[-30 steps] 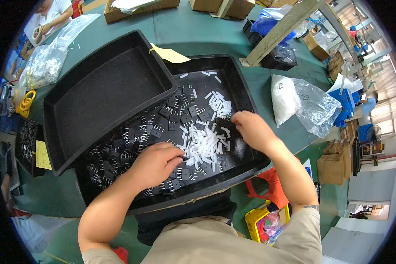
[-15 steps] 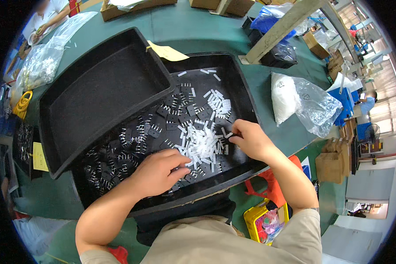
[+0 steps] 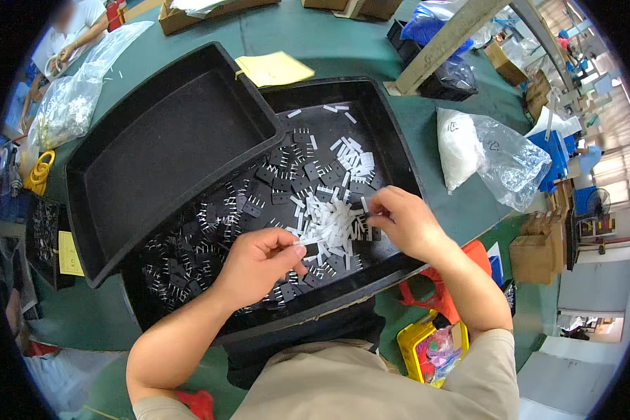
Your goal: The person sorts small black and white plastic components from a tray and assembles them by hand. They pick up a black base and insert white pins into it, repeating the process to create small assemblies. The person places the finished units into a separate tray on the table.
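Both of my hands are over a black tray of small parts. Inside it lie many black components with metal pins and a heap of small white tubes. My left hand is closed in a pinch at the heap's left side; a tiny piece seems to be at its fingertips, its kind unclear. At the heap's right side, my right hand pinches a small white tube at its fingertips. A smaller group of white tubes lies farther back.
An empty black tray rests tilted across the parts tray's left, beside a yellow paper tag. A bag of white pieces sits right, near a metal post. At far left is a person.
My left hand has turned, its thumb and finger now pressed together. My right hand has stayed near the heap's right edge, its fingers drawn closer together. The view has shifted slightly.
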A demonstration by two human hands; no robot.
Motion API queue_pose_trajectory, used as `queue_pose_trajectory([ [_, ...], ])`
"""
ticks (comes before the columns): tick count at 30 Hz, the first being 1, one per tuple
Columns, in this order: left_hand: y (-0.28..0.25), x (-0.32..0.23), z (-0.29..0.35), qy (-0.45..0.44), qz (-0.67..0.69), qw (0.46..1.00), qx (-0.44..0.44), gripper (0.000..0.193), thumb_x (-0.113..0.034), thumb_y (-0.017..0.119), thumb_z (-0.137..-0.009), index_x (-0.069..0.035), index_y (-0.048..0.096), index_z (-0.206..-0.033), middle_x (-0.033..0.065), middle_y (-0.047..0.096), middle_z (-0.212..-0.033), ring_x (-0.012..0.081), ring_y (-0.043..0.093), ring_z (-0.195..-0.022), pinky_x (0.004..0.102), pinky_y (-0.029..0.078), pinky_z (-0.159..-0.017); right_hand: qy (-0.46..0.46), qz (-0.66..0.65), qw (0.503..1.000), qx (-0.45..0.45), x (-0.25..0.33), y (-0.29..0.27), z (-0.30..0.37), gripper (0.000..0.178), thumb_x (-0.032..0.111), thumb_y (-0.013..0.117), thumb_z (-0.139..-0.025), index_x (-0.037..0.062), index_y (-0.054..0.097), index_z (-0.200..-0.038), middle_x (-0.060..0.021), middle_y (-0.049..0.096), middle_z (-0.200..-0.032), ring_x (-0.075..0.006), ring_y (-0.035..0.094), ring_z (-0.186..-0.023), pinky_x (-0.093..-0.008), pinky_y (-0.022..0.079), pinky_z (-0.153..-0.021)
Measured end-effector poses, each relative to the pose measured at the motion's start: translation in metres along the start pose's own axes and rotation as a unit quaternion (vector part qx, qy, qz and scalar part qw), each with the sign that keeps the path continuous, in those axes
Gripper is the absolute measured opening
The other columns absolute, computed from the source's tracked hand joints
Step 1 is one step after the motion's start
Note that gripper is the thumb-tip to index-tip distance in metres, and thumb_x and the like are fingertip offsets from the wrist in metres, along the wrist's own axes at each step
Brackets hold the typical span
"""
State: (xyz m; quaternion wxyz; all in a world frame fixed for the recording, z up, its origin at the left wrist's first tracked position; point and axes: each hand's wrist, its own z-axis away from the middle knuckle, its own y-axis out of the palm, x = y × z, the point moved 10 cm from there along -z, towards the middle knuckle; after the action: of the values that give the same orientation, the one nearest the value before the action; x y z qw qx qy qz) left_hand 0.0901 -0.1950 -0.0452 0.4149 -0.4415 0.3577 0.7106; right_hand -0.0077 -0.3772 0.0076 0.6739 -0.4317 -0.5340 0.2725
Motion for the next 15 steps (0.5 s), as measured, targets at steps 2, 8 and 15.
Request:
queue_pose_trajectory([
  [2,0.002,0.004,-0.004,-0.001,0.015,1.000,0.011,0.012,-0.011,0.062,-0.095,0.000,0.066,-0.097,0.0042,0.069,-0.081,0.0063,0.062,-0.069,0.0217,0.046,-0.061,0.017,0.043,0.997,0.069,-0.017,0.017,0.010,0.030,0.008,0.074,-0.078,0.0022,0.057,-0.101,-0.0166,0.059,-0.096,-0.0358,0.062,-0.087,-0.0406,0.051,-0.075],
  [8,0.001,0.012,-0.003,-0.035,0.017,0.999,0.005,0.013,-0.010,0.060,-0.097,0.000,0.061,-0.104,0.0060,0.069,-0.083,0.0088,0.064,-0.069,0.0224,0.047,-0.058,0.045,0.087,0.988,0.119,-0.027,0.042,0.019,0.032,0.012,0.075,-0.077,0.0023,0.057,-0.102,-0.0166,0.059,-0.097,-0.0385,0.061,-0.089,-0.0430,0.051,-0.077],
  [15,0.002,0.015,-0.003,-0.025,0.057,0.998,0.003,0.013,-0.011,0.058,-0.098,0.000,0.059,-0.105,0.0071,0.069,-0.088,0.0104,0.065,-0.070,0.0224,0.047,-0.058,0.172,-0.407,0.888,0.130,0.011,0.051,0.018,0.011,0.006,0.065,-0.089,0.0017,0.060,-0.097,-0.0040,0.061,-0.076,-0.0097,0.057,-0.070,-0.0272,0.049,-0.064],
])
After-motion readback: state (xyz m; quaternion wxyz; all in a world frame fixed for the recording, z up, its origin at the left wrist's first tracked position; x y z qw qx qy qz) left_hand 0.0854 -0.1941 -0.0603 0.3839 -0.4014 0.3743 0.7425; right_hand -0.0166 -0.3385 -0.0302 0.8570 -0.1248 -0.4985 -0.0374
